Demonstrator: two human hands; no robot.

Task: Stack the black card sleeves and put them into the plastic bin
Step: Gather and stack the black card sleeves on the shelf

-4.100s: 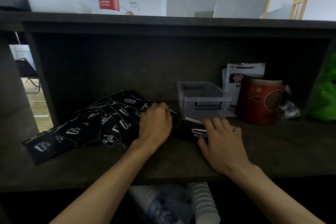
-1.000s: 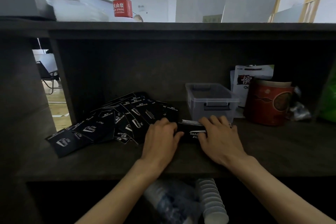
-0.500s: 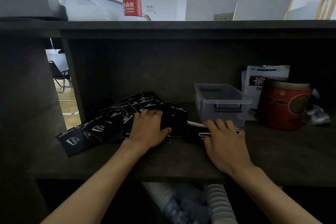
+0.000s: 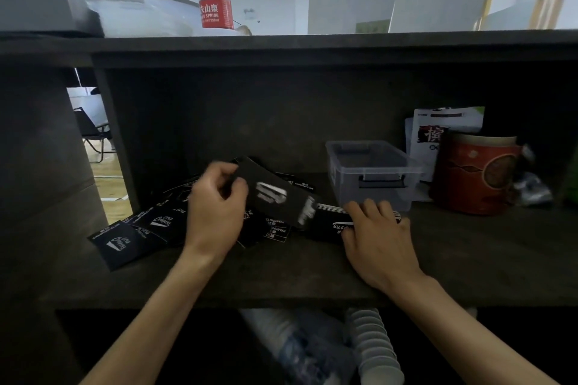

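The left hand (image 4: 215, 206) pinches one blurred black sleeve (image 4: 275, 194) in curled fingers, lifted just left of the plastic bin (image 4: 372, 172), while the right hand's (image 4: 380, 237) flat, spread fingers press the sleeve stack (image 4: 328, 222) before the bin.

Two bare forearms reach in from the bottom edge of the view, each ending in a bare hand: the left hand (image 4: 215, 216) and the right hand (image 4: 380, 244). No sleeve, cuff, glove, watch, band or ring shows on either one; the arms are uncovered from the wrists down to where the picture cuts them off. Both forearms are slim and smooth, the wrists narrow, the fingers long with short nails, and the rest of the person lies outside the view.
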